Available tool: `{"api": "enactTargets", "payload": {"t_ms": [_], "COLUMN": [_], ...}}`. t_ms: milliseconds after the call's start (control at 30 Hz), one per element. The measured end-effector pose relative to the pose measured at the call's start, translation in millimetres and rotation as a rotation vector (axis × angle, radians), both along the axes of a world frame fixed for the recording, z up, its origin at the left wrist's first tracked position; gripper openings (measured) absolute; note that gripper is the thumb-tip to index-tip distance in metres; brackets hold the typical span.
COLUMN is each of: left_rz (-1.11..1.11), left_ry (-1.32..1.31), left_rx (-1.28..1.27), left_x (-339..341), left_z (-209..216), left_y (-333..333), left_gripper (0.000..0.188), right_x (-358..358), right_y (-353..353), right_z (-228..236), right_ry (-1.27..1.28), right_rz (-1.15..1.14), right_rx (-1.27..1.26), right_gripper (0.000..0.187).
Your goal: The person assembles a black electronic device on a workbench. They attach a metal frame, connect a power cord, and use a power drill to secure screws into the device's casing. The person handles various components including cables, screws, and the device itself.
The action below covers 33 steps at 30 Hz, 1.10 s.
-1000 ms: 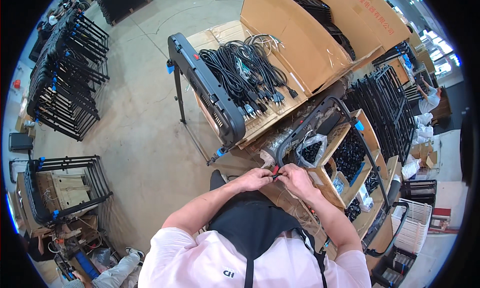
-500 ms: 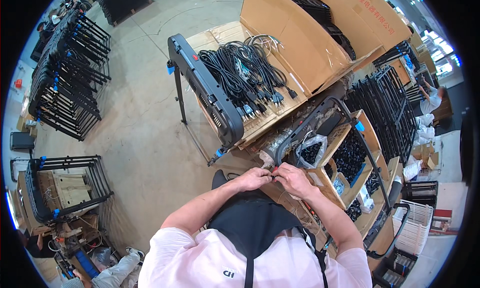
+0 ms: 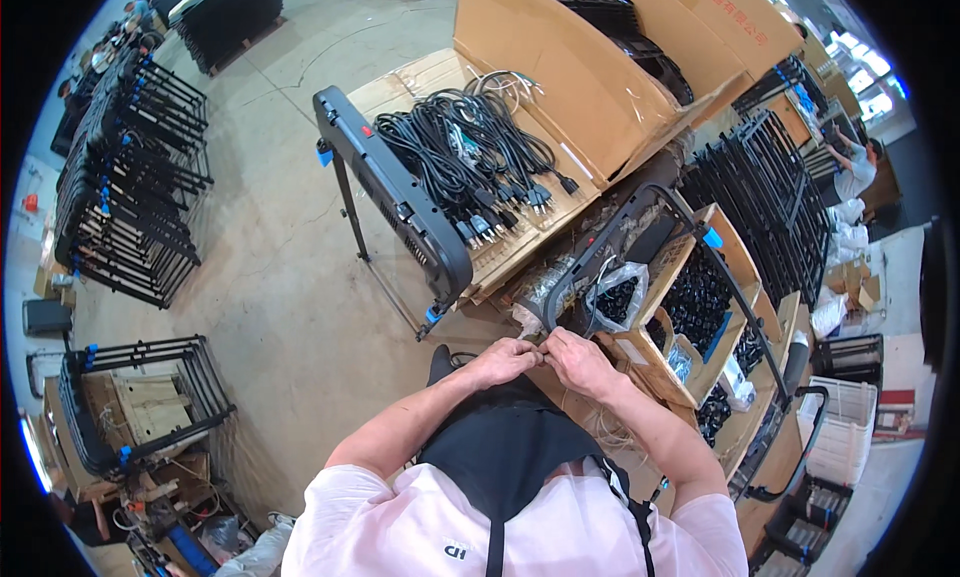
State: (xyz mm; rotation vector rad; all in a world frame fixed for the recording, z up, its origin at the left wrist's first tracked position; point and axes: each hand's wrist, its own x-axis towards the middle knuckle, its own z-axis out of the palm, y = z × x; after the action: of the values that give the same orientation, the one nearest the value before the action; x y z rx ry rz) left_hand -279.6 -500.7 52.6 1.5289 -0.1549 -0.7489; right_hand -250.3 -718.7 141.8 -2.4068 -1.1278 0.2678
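Observation:
My left hand [image 3: 503, 361] and my right hand [image 3: 582, 363] meet in front of me, above the dark apron [image 3: 500, 437], with their fingertips pinched together. Whatever lies between the fingers is too small and too covered to make out. Just beyond them stands a black tubular frame [image 3: 590, 262], its near end close to my right fingertips. To the right of that, a wooden parts bin [image 3: 640, 352] holds many small black parts [image 3: 697, 295] and a clear plastic bag [image 3: 618, 295] of similar pieces.
Ahead, a cardboard-covered table [image 3: 420, 72] carries a heap of black power cords [image 3: 470, 147], with a long black panel [image 3: 395, 192] along its left edge. A large carton [image 3: 560, 87] stands behind. Stacked black frames [image 3: 135, 177] line the left; more frames [image 3: 760, 207] lean at right, near another person [image 3: 855, 167].
The view has turned slightly, so the table and carton sit a little farther left. Both hands stay together, fingers still pinched, with only a small shift in the right fingers.

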Motion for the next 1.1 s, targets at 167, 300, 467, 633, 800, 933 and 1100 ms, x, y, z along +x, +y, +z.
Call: {"api": "enactTargets", "payload": {"t_ms": [167, 300, 467, 633, 800, 933, 1100], "left_rz": [0.063, 0.114, -0.06, -0.133, -0.124, -0.097, -0.039], "left_ry": [0.125, 0.143, 0.163, 0.187, 0.305, 0.387, 0.42], "left_rx": [0.081, 0.201, 0.204, 0.093, -0.037, -0.065, -0.069], "left_x": [-4.1, -2.5, 1.8, 5.3, 0.9, 0.6, -10.1], "left_z": [-6.9, 0.5, -0.3, 3.5, -14.9, -15.2, -7.1], "left_y": [-8.1, -6.3, -1.0, 1.2, -3.6, 0.8, -13.0], "left_gripper": [0.036, 0.038, 0.033, 0.033, 0.03, 0.029, 0.033], "right_x": [-25.2, -64.8, -89.0, -43.5, -7.7, -31.7, -138.4], "right_y": [9.5, 12.4, -7.1, -6.6, -13.0, -5.6, 12.8], "right_z": [-4.9, 21.9, -48.9, -196.3, -253.0, -193.2, -101.4], "right_ry": [0.082, 0.305, 0.515, 0.431, 0.512, 0.742, 0.814], "right_rz": [-0.205, -0.493, -0.887, -1.061, -1.192, -1.206, -1.322], "right_rx": [-0.05, 0.089, -0.233, -0.391, -0.403, -0.22, 0.016], "right_gripper": [0.018, 0.028, 0.051, 0.08, 0.079, 0.049, 0.059]}}
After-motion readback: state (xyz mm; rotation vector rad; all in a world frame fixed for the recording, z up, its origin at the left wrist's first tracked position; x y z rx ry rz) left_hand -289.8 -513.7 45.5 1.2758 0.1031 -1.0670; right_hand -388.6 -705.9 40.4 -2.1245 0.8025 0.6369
